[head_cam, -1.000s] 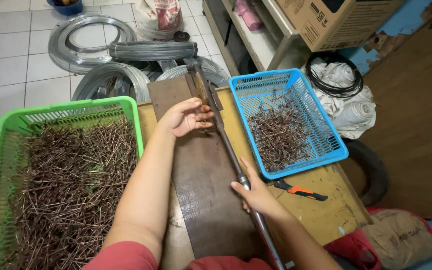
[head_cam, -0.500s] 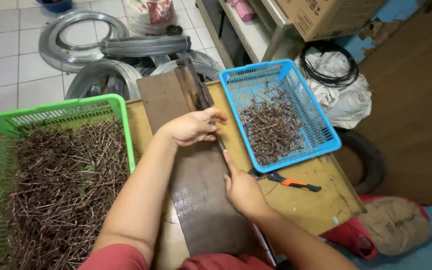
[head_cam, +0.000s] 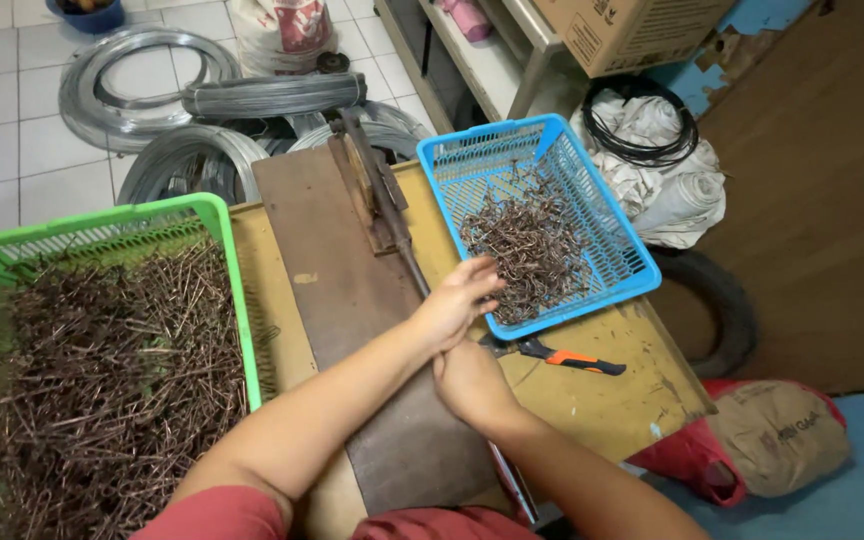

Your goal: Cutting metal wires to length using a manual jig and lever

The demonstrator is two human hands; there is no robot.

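Observation:
A long metal lever (head_cam: 389,215) is hinged at the far end of a dark board (head_cam: 327,270) on the yellowish table (head_cam: 592,400). My right hand (head_cam: 469,383) is closed around the lever's near part, low against the board. My left hand (head_cam: 460,298) lies just above it, crossing over the lever. Its fingers are loosely spread at the near left rim of the blue basket (head_cam: 607,235), and I see nothing in them. That basket holds a heap of short bent rusty wire pieces (head_cam: 532,245). A green basket (head_cam: 227,260) at the left is full of straight rusty wire pieces (head_cam: 102,380).
Orange-handled pliers (head_cam: 564,358) lie on the table just right of my hands. Coils of grey wire (head_cam: 142,85) sit on the tiled floor beyond the table. A cardboard box (head_cam: 632,30), white sacks (head_cam: 667,185), a tyre (head_cam: 727,310) and a red bag (head_cam: 752,440) crowd the right side.
My left hand has moved from the board beside the lever rightwards to the blue basket's rim. My right hand has slid up the lever and pushed it down toward the board.

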